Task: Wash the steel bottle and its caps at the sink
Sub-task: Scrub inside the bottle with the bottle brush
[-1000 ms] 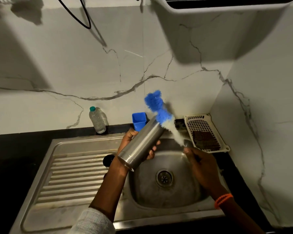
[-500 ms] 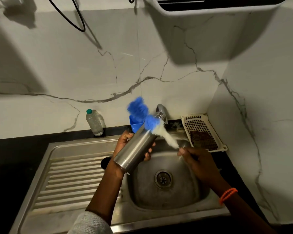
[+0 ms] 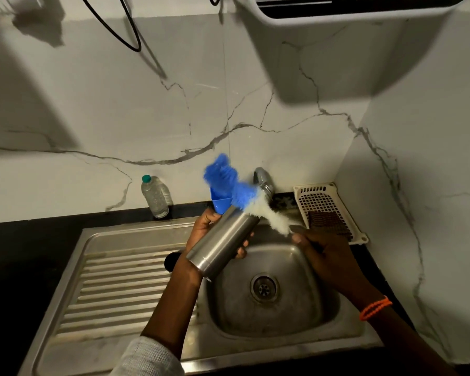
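While the left hand (image 3: 215, 234) wraps the steel bottle (image 3: 223, 241) tilted over the sink basin (image 3: 269, 316), mouth up toward the tap (image 3: 263, 180), the right hand (image 3: 326, 256) is curled round the handle of a blue-and-white bottle brush (image 3: 244, 196) whose bristles sit at the mouth. Risks, as I judge: a wet bottle slipping from a one-hand hold; the brush flicking suds if it misses the opening. Containers, left to right: clear plastic bottle (image 3: 155, 196) on the counter (image 3: 38, 240), contents unclear; dark round item (image 3: 171, 261) on the drainboard, possibly a cap; blue cup (image 3: 221, 203) behind the bottle, contents hidden; white basket (image 3: 326, 196) holding a brown scrub pad (image 3: 327, 222).
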